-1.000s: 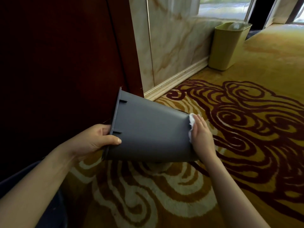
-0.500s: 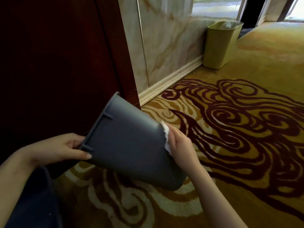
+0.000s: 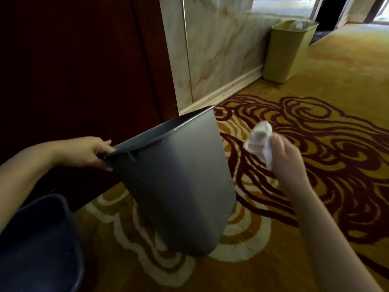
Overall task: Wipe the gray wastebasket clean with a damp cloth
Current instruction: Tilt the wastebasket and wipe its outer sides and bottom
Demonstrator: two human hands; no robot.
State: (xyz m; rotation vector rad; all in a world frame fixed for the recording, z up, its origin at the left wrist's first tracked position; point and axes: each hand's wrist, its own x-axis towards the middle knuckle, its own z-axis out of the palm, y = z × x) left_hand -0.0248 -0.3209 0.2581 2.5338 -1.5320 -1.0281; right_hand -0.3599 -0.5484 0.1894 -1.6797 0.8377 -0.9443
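Note:
The gray wastebasket (image 3: 179, 182) is nearly upright, leaning a little to the right, with its base low over the patterned carpet. My left hand (image 3: 88, 151) grips its rim at the left corner. My right hand (image 3: 288, 159) is to the right of the basket and clear of it, with a crumpled white cloth (image 3: 260, 142) bunched in its fingers. The inside of the basket is hidden from here.
A dark blue bin (image 3: 40, 245) sits at the bottom left, close to my left arm. A yellow wastebasket (image 3: 288, 51) stands against the marble wall (image 3: 221, 49) at the back. Dark red wood panelling (image 3: 73, 70) rises right behind the gray basket.
The gray wastebasket has swung from lying on its side to nearly upright. My right hand has lifted the cloth off its wall and moved away to the right.

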